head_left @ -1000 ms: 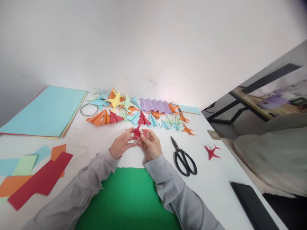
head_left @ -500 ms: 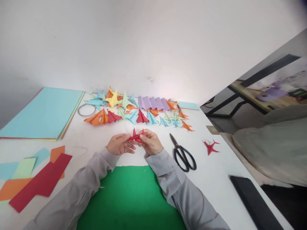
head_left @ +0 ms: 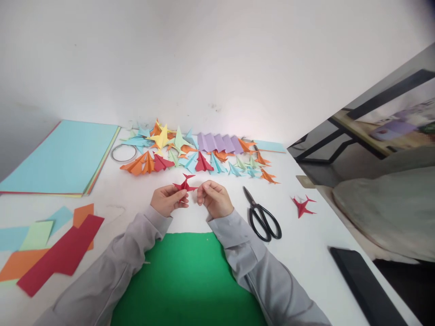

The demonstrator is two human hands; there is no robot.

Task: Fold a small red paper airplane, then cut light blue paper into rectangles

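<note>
My left hand (head_left: 166, 199) pinches a small red folded paper figure (head_left: 185, 183) just above the white table. My right hand (head_left: 213, 198) sits right beside it with curled fingers, its fingertips close to the figure's right tip but apart from it, holding nothing I can see. Both sleeves are grey. A green sheet (head_left: 185, 280) lies under my forearms near the front edge.
Several coloured folded figures (head_left: 190, 154) line the back of the table, with a purple pleated strip (head_left: 217, 142). Black scissors (head_left: 261, 215) and another red figure (head_left: 302, 206) lie right. A blue paper stack (head_left: 61, 156), tape ring (head_left: 123, 153), paper offcuts (head_left: 50, 249) and a dark phone (head_left: 365, 285) are around.
Both hands held the red figure together before. Now the right hand has let go and the left hand alone holds it, shifted slightly left.
</note>
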